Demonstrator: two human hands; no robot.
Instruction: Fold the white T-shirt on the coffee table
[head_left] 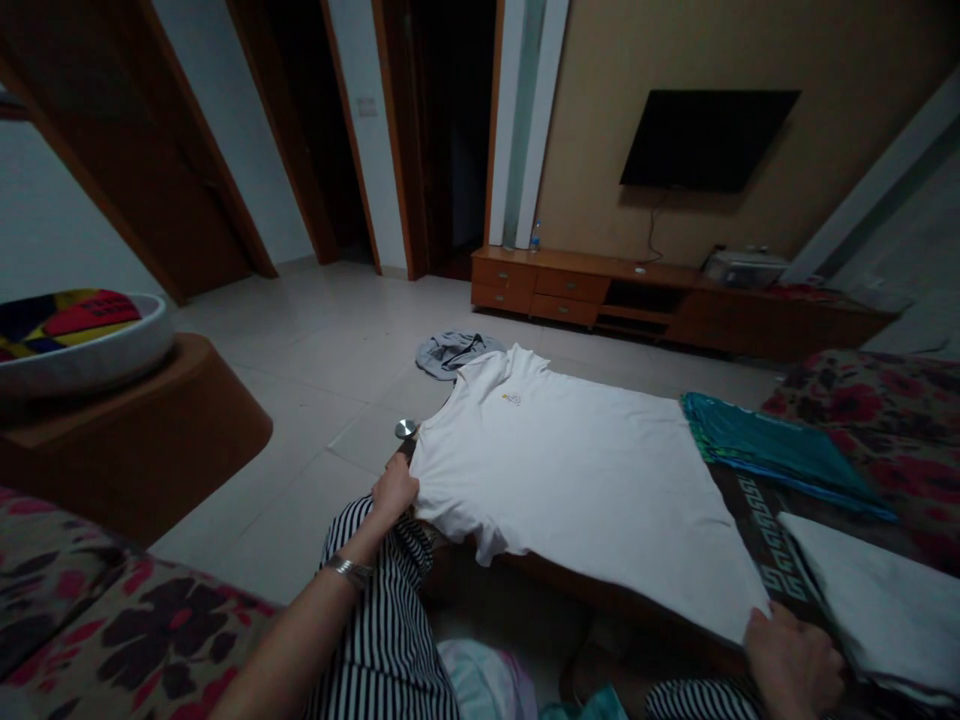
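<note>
A white T-shirt [577, 470] lies spread flat on a low dark table [757, 530], its neck toward the left and a small logo on the chest. My left hand [393, 490] pinches the shirt's shoulder edge at the left. My right hand [795, 662] grips the hem corner at the lower right. Both arms reach out over my striped trousers [382, 640].
A folded teal garment [780, 450] and a folded white cloth [885, 610] lie on the table to the right. A grey garment [454, 352] lies on the tiled floor. A floral sofa [112, 620] is at left, a TV cabinet [660, 300] beyond.
</note>
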